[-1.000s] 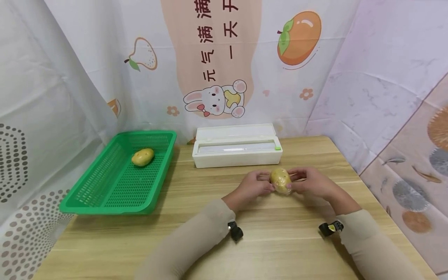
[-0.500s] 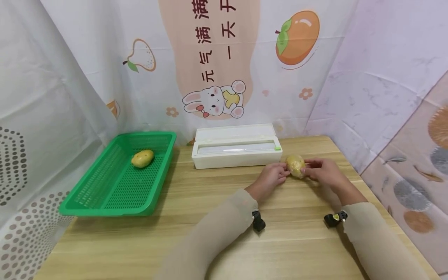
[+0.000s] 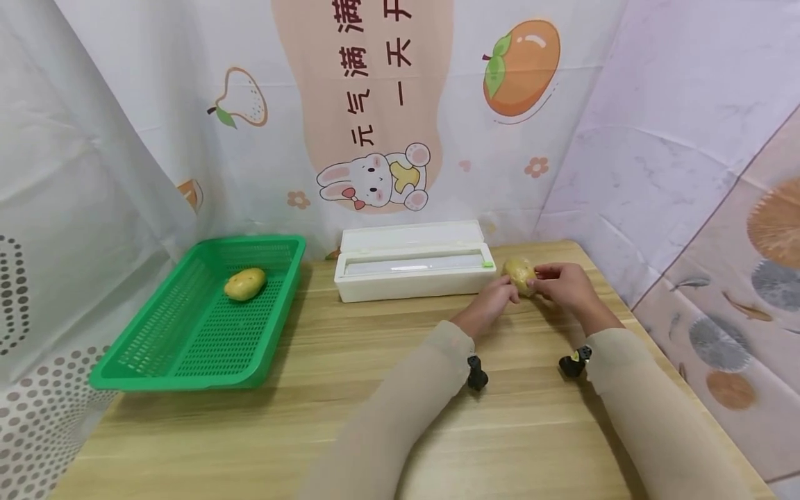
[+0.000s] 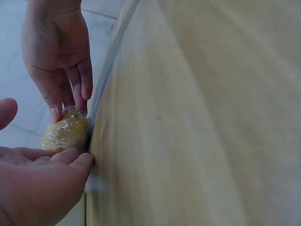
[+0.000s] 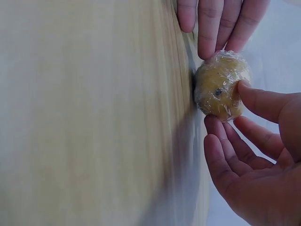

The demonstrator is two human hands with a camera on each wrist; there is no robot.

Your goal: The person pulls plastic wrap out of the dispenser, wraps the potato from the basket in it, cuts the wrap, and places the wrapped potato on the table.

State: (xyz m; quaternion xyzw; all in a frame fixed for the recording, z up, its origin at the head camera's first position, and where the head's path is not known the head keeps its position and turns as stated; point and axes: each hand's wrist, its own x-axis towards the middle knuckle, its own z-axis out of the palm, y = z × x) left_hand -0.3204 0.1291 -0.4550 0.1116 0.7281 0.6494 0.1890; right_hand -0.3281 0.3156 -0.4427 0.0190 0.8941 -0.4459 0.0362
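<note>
Pinches the film-wrapped potato in the right hand, touches it with the straight-fingered left hand (thumb apart), at the counter's far right, just right of the white box.

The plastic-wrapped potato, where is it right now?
In the head view, the wrapped potato is right of centre, between the left hand and right hand, just right of the white box.
</note>
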